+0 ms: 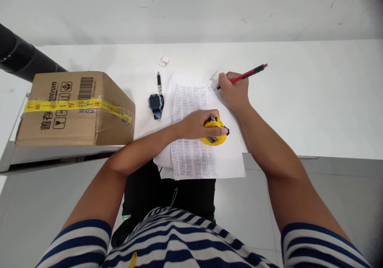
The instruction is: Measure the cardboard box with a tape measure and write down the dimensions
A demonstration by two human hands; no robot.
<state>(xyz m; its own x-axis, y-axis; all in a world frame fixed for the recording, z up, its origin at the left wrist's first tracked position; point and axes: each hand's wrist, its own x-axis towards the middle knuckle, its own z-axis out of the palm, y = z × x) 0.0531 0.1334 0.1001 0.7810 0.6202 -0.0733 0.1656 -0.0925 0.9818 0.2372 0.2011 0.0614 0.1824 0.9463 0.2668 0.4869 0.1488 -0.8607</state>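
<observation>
Slim red-and-black pen [249,74] — grasped by right hand [236,90], tip at white handwritten paper sheets [194,158], long axis slanting rightward and away. Rounded yellow plastic tape measure [222,139] — grasped by left hand [196,125], over the sheets, nearside of the pen.

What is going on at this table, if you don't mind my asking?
A person's right hand holds a red-and-black pen, its tip at the upper part of a paper sheet filled with columns of small writing. The left hand grips a yellow tape measure over the paper. Beside the paper, on the person's left, a smartwatch and a second pen lie on the white table, with a taped cardboard box farther left.
</observation>
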